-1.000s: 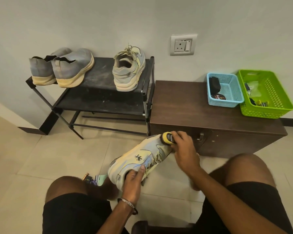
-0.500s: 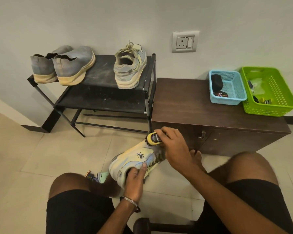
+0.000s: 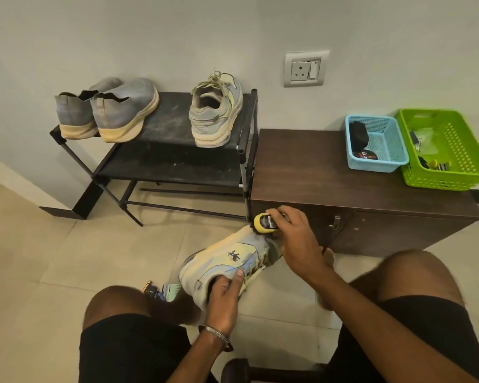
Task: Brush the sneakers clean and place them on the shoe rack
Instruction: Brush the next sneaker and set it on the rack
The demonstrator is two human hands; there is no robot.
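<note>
I take the shoe rack as my landmark throughout. The sneaker being cleaned is held in the air below and slightly right of the rack's right front leg, in front of my knees. Its long axis runs diagonally: the heel points back toward me, the toe points up and away toward the foot of that leg. My left hand holds the heel end, fingers curled into the collar opening and thumb pressed on the outer side panel. My right hand is at the toe end, fingers wrapped around the yellow brush, whose bristles touch the toe cap. The right hand is therefore the hand nearer the rack; the left hand is the farther one. I judge brushing to be in progress on the toe region, with strokes best directed along the diagonal axis. The matching sneaker already stands on the rack's top shelf at the right end, heel toward me, and a grey pair occupies the left end. The gap between them is where I judge this shoe should go.
</note>
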